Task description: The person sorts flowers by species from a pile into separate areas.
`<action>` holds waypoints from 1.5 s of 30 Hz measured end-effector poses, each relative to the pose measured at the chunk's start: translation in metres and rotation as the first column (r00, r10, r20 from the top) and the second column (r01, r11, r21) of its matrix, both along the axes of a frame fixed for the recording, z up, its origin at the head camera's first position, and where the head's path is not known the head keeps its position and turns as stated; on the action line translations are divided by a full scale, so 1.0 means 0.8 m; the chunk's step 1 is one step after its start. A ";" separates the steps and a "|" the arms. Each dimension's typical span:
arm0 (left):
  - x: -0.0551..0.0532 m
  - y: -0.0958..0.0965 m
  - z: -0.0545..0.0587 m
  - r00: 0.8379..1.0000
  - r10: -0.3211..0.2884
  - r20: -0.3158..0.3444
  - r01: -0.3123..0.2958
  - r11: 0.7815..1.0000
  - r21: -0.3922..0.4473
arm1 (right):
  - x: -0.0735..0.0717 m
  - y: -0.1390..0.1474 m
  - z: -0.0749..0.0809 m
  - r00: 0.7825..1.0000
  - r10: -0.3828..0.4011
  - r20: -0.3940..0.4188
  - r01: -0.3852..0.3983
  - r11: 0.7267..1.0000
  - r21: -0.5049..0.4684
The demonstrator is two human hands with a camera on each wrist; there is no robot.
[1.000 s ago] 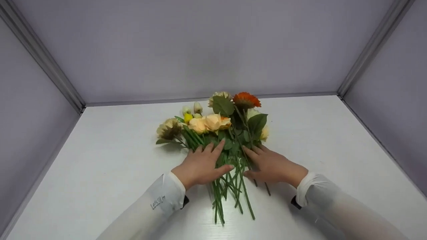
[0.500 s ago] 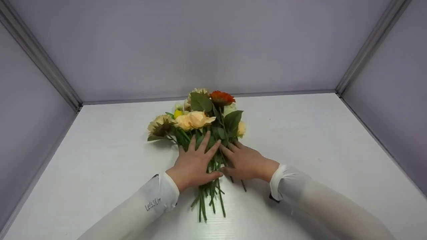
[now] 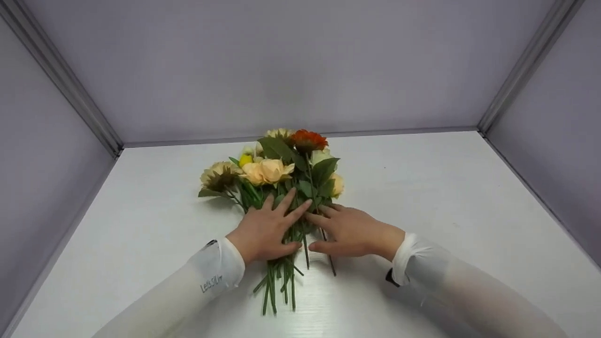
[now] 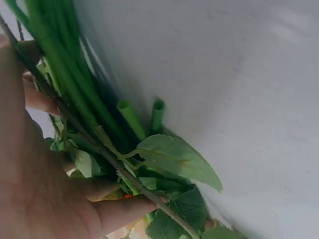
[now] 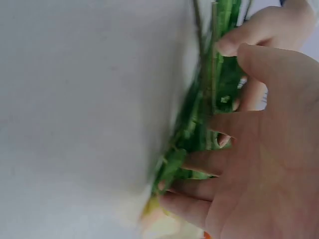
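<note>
A bunch of flowers lies on the white table in the head view, blooms toward the back wall and green stems (image 3: 273,286) toward me. It has peach blooms (image 3: 267,172), an orange-red flower (image 3: 308,140), a cream flower (image 3: 219,176) at the left and broad leaves (image 3: 325,170). My left hand (image 3: 267,230) lies over the stems, fingers spread. Along the bunch's right side, my right hand (image 3: 352,230) touches leaves and thin dark stems with extended fingers. In the left wrist view, a brown stem (image 4: 119,167) crosses in front of the fingers.
The white table (image 3: 446,202) extends on both sides of the bunch. A pale back wall (image 3: 300,70) rises close behind the blooms, with side panels and metal posts (image 3: 530,65) at the corners. Both forearms wear translucent whitish sleeves (image 3: 206,281).
Both hands and the bunch have shifted left. The stems have come closer together under the left hand. In the last half second the right hand has moved slightly back to the right.
</note>
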State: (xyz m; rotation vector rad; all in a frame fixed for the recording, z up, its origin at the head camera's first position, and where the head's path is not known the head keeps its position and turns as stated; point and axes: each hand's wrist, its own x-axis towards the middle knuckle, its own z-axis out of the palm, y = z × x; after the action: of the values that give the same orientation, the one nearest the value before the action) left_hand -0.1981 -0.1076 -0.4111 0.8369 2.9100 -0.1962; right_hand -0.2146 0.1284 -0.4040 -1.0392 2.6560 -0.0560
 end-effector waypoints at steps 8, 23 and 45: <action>-0.010 0.034 0.004 0.995 -0.104 -0.007 0.103 0.993 -0.056 | -0.006 0.071 0.041 0.993 -0.115 -0.032 0.109 0.984 -0.139; -0.006 -0.047 -0.026 0.994 -0.106 0.039 0.098 0.982 0.160 | -0.027 0.085 -0.010 0.993 -0.115 -0.011 0.111 0.974 -0.197; 0.012 -0.191 -0.032 0.999 -0.002 0.041 -0.007 0.974 0.228 | -0.063 -0.146 -0.022 0.974 0.190 -0.127 -0.180 0.980 0.087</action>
State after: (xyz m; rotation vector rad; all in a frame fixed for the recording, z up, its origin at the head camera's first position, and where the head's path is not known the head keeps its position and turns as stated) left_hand -0.1885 -0.2604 -0.4371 0.8565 2.9323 0.1577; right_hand -0.2649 0.0114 -0.4213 -1.3023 2.6415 0.1566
